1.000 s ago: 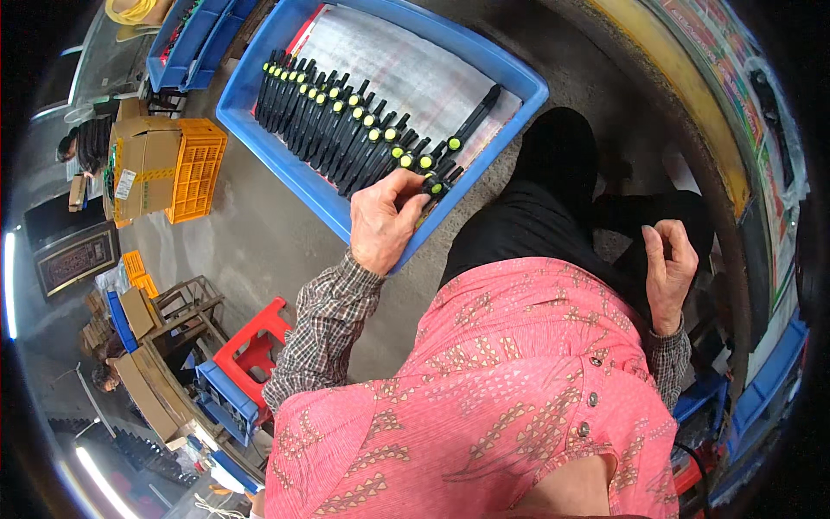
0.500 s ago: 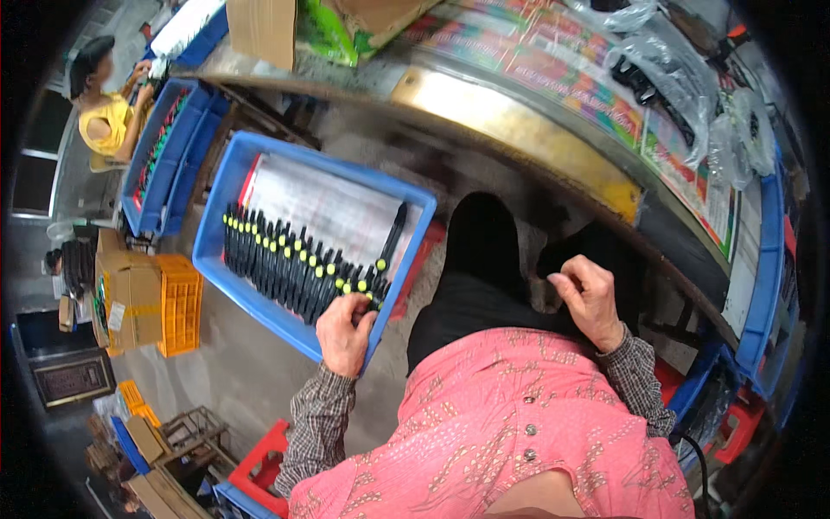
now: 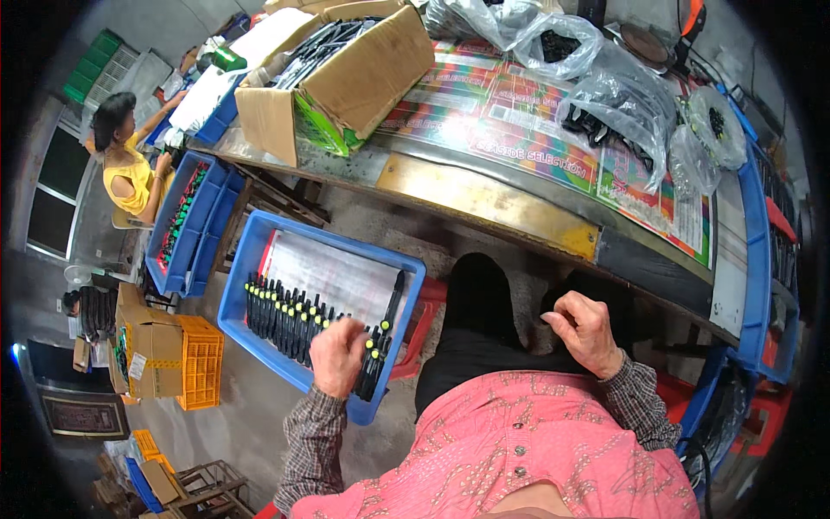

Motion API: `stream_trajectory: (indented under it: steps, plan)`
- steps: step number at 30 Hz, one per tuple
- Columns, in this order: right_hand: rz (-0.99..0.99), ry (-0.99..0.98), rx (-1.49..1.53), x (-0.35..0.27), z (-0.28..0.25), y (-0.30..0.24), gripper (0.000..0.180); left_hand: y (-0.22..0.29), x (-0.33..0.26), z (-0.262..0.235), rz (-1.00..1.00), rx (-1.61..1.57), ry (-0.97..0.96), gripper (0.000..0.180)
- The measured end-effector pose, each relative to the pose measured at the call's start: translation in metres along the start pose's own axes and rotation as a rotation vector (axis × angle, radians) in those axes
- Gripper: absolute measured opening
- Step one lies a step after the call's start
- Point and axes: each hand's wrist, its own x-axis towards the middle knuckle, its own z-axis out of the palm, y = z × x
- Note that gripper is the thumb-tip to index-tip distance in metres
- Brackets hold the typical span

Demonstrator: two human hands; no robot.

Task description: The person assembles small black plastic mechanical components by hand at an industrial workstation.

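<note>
Black parts (image 3: 287, 327): lay in a slanting row inside the blue tray (image 3: 268, 362), each marked by a yellow-green dot; the row ran from the tray's left side toward its near right corner.
Change at the row: half a second earlier the left hand (image 3: 335, 359) covered the near right end; by this moment it had drawn leftward, and the parts at that end showed plainly on its right.
Meaning of that change: as a judgement, those end parts seemed released, while the handling of the row seemed unfinished, since the hand was over it.
Row's long axis: the parts lay side by side, nearly parallel, their length running up and down the view with a slight tilt, dots and slim tips toward the tray's far side.
Lone part (image 3: 394, 298): lay apart near the tray's right wall on the pale paper lining (image 3: 333, 264), its long axis leaning to the upper right; its dot sat near the lower end, so it appeared turned opposite to the row.
Left-hand fingers: curled over the row; the tips were hidden, so whether they gripped a part could not be told.
Right hand (image 3: 590, 336): half curled above the dark trousers (image 3: 474, 303), with nothing visible in it; whether thumb and finger met was unclear.
</note>
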Motion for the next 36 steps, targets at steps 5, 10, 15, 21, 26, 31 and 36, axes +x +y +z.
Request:
stream_trajectory:
  steps: [5,10,15,21,26,31,36]
  plan:
    - [-0.033,0.003,0.002,0.008,-0.006,-0.008,0.019,0.045,0.078,-0.042,0.263,0.099,0.266,0.011]
    - [-0.065,-0.009,-0.022,0.014,-0.013,-0.016,0.020,0.094,0.159,-0.087,0.591,0.140,0.547,0.008]
    - [-0.088,0.011,-0.040,0.024,-0.030,-0.024,0.020,0.113,0.234,-0.118,0.626,0.295,0.670,0.006]
    - [-0.205,0.156,-0.067,0.049,-0.053,-0.032,0.020,0.084,0.313,-0.151,0.345,0.358,0.557,0.021]
    - [-0.158,0.230,-0.041,0.068,-0.052,-0.022,0.021,0.077,0.365,-0.155,0.213,0.393,0.406,0.030]
    - [-0.133,0.207,-0.031,0.073,-0.046,-0.008,0.022,0.088,0.423,-0.149,0.280,0.524,0.286,0.036]
    - [-0.135,0.192,-0.010,0.070,-0.046,-0.003,0.023,0.060,0.500,-0.133,0.272,0.430,0.127,0.053]
